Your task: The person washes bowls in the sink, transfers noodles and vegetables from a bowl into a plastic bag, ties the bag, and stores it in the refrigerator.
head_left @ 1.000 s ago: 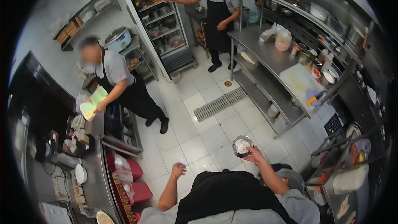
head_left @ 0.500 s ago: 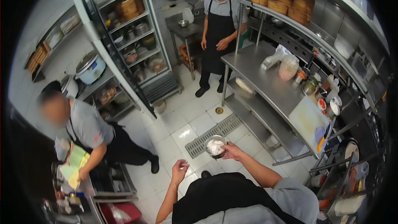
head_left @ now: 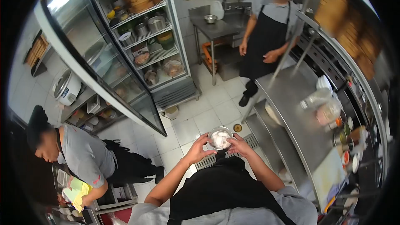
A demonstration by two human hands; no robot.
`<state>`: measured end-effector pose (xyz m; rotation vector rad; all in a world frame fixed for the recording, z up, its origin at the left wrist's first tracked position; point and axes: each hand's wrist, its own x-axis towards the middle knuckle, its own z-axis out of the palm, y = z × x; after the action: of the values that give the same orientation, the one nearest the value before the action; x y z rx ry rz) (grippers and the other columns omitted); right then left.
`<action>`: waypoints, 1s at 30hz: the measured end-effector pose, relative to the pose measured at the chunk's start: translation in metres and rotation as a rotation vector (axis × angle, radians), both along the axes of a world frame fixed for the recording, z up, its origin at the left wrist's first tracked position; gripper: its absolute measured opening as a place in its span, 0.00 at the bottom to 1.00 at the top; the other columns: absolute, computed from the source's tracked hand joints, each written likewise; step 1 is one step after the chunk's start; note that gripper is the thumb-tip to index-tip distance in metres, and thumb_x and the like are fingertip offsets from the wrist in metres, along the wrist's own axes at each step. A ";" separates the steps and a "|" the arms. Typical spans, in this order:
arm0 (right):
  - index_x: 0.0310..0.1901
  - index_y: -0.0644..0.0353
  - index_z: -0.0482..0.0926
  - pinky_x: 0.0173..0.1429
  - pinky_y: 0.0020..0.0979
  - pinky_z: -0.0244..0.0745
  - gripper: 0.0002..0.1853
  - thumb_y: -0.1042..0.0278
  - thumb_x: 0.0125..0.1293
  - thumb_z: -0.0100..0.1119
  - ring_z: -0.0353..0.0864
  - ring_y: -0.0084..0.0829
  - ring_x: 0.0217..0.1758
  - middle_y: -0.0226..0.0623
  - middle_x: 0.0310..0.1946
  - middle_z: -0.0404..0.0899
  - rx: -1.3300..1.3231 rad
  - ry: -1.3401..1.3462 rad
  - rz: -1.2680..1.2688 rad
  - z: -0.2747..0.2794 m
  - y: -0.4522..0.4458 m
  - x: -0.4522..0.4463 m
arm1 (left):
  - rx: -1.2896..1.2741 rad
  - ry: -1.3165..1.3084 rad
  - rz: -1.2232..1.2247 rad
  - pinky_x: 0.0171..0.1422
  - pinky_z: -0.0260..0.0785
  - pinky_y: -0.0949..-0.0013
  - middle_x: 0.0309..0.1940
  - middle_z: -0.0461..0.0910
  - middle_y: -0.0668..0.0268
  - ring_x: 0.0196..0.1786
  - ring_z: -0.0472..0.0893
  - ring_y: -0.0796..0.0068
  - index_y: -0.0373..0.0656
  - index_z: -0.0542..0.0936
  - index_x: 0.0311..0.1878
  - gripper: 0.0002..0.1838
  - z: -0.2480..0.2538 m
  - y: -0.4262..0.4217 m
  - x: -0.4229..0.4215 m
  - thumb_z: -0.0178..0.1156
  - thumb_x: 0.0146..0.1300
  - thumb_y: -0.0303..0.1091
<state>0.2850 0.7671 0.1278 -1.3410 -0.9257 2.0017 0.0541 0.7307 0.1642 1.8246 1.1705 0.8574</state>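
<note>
A small round metal bowl (head_left: 210,142) is held between my two hands in front of my black apron. Pale whitish pieces (head_left: 220,138) lie inside it; their kind I cannot make out. My left hand (head_left: 199,150) is curved against the bowl's left side, thumb toward me. On the opposite side my right hand (head_left: 239,145) grips the rim, with fingers partly hidden beneath.
An open glass fridge door (head_left: 104,71) stands ahead left, beside shelves of pots and steamers. A co-worker holding yellow-green sheets (head_left: 79,191) is at left. Another person (head_left: 266,37) stands beyond the steel table (head_left: 287,96) at right. A floor drain (head_left: 205,162) lies below.
My left hand has come in from the side and taken hold of the bowl, which my right hand held alone. My view has moved forward, toward the fridge.
</note>
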 end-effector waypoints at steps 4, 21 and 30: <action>0.57 0.60 0.58 0.31 0.29 0.76 0.32 0.57 0.54 0.60 0.76 0.25 0.28 0.37 0.33 0.73 0.062 -0.048 0.189 0.031 0.091 -0.045 | 0.009 -0.033 0.180 0.54 0.66 0.64 0.47 0.71 0.53 0.53 0.71 0.55 0.39 0.71 0.30 0.20 0.014 0.062 -0.025 0.72 0.39 0.35; 0.60 0.55 0.60 0.42 0.26 0.71 0.28 0.63 0.59 0.57 0.75 0.25 0.42 0.39 0.44 0.72 0.438 0.105 0.404 0.123 0.380 -0.210 | 0.400 -0.250 0.970 0.33 0.64 0.78 0.30 0.71 0.68 0.32 0.70 0.82 0.36 0.69 0.28 0.13 0.113 0.335 -0.254 0.66 0.44 0.22; 0.57 0.58 0.62 0.46 0.39 0.72 0.28 0.57 0.58 0.57 0.76 0.47 0.44 0.57 0.50 0.68 1.309 -0.455 0.183 0.229 0.548 -0.356 | 0.666 0.035 1.035 0.31 0.62 0.78 0.26 0.70 0.69 0.28 0.68 0.81 0.35 0.71 0.26 0.13 0.172 0.467 -0.339 0.67 0.46 0.26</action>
<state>-0.0708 1.3150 0.3565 -0.8760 -2.0777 0.7205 -0.2854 1.1972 0.3358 1.6232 2.0677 1.9785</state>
